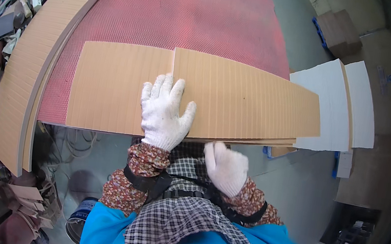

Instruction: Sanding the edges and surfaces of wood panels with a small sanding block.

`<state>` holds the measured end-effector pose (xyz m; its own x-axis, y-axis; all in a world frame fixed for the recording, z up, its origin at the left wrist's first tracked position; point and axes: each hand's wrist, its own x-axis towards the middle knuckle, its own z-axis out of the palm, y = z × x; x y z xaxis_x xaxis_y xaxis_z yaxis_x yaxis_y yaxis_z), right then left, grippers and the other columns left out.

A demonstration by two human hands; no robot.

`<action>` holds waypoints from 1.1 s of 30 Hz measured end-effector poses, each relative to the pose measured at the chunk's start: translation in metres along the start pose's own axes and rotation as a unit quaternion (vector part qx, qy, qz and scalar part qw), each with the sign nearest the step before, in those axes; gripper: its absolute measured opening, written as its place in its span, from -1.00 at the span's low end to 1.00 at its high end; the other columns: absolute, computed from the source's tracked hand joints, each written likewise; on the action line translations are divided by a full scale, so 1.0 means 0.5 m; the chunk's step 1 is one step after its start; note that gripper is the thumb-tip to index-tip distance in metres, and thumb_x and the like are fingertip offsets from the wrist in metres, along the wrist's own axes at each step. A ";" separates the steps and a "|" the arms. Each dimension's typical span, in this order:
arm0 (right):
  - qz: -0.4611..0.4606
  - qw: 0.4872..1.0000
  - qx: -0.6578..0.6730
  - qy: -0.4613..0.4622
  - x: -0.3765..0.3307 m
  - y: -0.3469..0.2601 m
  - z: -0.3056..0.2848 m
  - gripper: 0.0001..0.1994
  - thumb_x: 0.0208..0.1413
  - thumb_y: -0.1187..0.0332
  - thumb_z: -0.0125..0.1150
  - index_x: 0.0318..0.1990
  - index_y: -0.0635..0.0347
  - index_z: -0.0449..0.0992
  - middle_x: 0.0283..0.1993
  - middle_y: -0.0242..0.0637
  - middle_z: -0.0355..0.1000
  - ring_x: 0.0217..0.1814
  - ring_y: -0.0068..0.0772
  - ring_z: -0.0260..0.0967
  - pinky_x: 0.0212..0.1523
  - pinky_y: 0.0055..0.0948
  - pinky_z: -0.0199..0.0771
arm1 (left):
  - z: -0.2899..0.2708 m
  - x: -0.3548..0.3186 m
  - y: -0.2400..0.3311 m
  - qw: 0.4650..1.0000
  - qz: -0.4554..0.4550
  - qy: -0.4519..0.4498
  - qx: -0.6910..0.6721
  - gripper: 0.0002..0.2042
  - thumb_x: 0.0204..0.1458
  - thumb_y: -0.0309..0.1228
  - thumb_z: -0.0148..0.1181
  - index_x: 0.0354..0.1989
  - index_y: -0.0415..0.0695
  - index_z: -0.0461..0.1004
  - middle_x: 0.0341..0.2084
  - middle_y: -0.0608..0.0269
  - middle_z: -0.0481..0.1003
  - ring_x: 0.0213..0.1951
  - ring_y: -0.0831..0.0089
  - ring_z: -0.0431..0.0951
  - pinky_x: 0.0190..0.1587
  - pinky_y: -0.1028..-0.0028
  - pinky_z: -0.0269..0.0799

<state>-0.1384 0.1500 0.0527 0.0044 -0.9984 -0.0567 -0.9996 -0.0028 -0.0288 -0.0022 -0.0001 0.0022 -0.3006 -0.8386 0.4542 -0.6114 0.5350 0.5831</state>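
Observation:
My left hand (164,112), in a white knitted glove, lies flat with fingers spread on the wood-coloured grooved boards, across the seam between the left board (110,85) and the right board (248,99). The right board overlaps or abuts the left one there; its far edge sits slightly farther out. My right hand (226,170), gloved too, is curled closed just below the near edge of the right board. Whatever it may hold is hidden. More board edges (267,141) show beneath the right board along its near side.
The boards rest on a red mesh-textured table (196,12). At the left stands a stack of long boards (44,61), beside piled scraps (9,26). White sheets (325,105) lie at the right. A bucket (77,220) stands on the floor, lower left; brown stacked cartons (338,32) stand far right.

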 end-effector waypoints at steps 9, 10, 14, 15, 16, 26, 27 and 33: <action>0.201 0.960 -0.006 0.197 -0.017 0.149 0.021 -0.86 0.40 0.27 0.09 -0.14 0.08 0.51 -0.32 -0.14 0.46 -0.45 -0.06 0.55 -0.49 -0.12 0.53 | -0.016 -0.003 0.007 1.000 0.027 0.000 -0.010 -0.55 -0.09 -0.38 0.42 0.00 -0.29 0.53 -0.01 -0.07 0.56 0.12 0.00 0.50 0.20 0.06 0.32; 0.247 0.943 0.040 0.217 -0.016 0.171 0.027 -0.83 0.42 0.24 0.07 -0.13 0.08 0.52 -0.31 -0.10 0.50 -0.42 0.00 0.56 -0.45 -0.05 0.54 | -0.020 -0.007 0.009 0.999 0.035 -0.002 -0.003 -0.55 -0.09 -0.38 0.42 0.00 -0.29 0.53 -0.01 -0.07 0.56 0.12 0.00 0.50 0.20 0.06 0.32; 0.352 0.910 0.087 0.199 -0.021 0.243 0.064 -0.76 0.43 0.16 0.06 -0.15 0.10 0.53 -0.31 -0.01 0.57 -0.35 0.14 0.58 -0.36 0.07 0.55 | -0.021 -0.025 0.020 0.999 0.038 -0.030 0.005 -0.53 -0.08 -0.38 0.43 0.03 -0.32 0.52 0.02 -0.16 0.54 0.13 -0.09 0.49 0.21 0.02 0.34; 0.363 0.903 0.090 0.211 -0.019 0.247 0.068 -0.73 0.43 0.13 0.05 -0.17 0.11 0.53 -0.34 0.02 0.57 -0.34 0.18 0.57 -0.34 0.10 0.54 | -0.015 -0.027 0.019 0.999 0.046 -0.014 0.018 -0.53 -0.05 -0.37 0.43 0.05 -0.32 0.52 0.04 -0.19 0.54 0.15 -0.13 0.48 0.24 0.00 0.33; 0.375 0.895 0.093 0.224 -0.018 0.251 0.071 -0.70 0.43 0.09 0.05 -0.18 0.12 0.53 -0.37 0.05 0.58 -0.33 0.22 0.57 -0.32 0.13 0.54 | -0.009 -0.029 0.018 0.998 0.054 0.002 0.031 -0.52 -0.03 -0.37 0.43 0.07 -0.32 0.52 0.06 -0.23 0.53 0.16 -0.17 0.47 0.27 -0.02 0.32; 0.418 0.887 0.094 0.171 -0.030 0.393 0.085 -0.64 0.42 0.04 0.00 -0.14 0.11 0.60 -0.22 0.03 0.63 -0.21 0.18 0.60 -0.23 0.08 0.57 | 0.063 -0.035 0.070 0.996 0.051 -0.067 -0.013 -0.52 0.03 -0.32 0.43 0.12 -0.27 0.55 0.13 -0.28 0.52 0.26 -0.22 0.43 0.37 -0.06 0.25; 0.403 0.896 0.073 0.171 -0.034 0.421 0.101 -0.62 0.43 0.02 -0.02 -0.15 0.12 0.59 -0.20 0.05 0.63 -0.17 0.17 0.60 -0.21 0.07 0.57 | 0.075 -0.032 0.072 0.995 0.070 -0.064 -0.019 -0.53 0.02 -0.33 0.43 0.10 -0.28 0.55 0.11 -0.28 0.53 0.24 -0.21 0.44 0.35 -0.06 0.27; 0.278 0.943 -0.064 0.171 -0.041 0.415 0.085 -0.83 0.35 0.30 -0.05 -0.12 0.09 0.48 -0.20 -0.14 0.47 -0.33 0.05 0.57 -0.33 -0.01 0.59 | 0.079 -0.003 0.084 0.988 0.128 -0.082 -0.027 -0.57 0.01 -0.35 0.41 0.04 -0.32 0.54 0.03 -0.20 0.54 0.14 -0.18 0.48 0.22 -0.03 0.37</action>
<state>-0.3446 0.1725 0.0054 -0.5097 -0.8070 0.2983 -0.8397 0.5422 0.0320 -0.0564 0.0196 -0.0006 -0.5575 -0.6781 0.4790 -0.4606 0.7326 0.5011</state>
